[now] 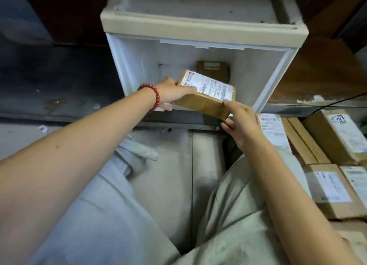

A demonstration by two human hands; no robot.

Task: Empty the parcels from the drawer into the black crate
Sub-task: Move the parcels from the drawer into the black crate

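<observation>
A brown cardboard parcel (200, 103) with a white shipping label hangs over the front edge of the open white drawer (278, 76). My left hand (172, 94), with a red bead bracelet on the wrist, grips its left end, thumb on the label. My right hand (240, 121) pinches its right corner, thumb on top and fingers beneath. One more small brown parcel (213, 69) lies at the back of the drawer. The black crate is not visible as such; several labelled parcels (329, 187) are stacked at the right edge.
The drawer sticks out of a beige plastic cabinet (198, 24) against dark wood furniture. My knees in pale trousers (238, 215) fill the foreground over a grey floor (174, 165). A black cable (337, 102) runs at the right.
</observation>
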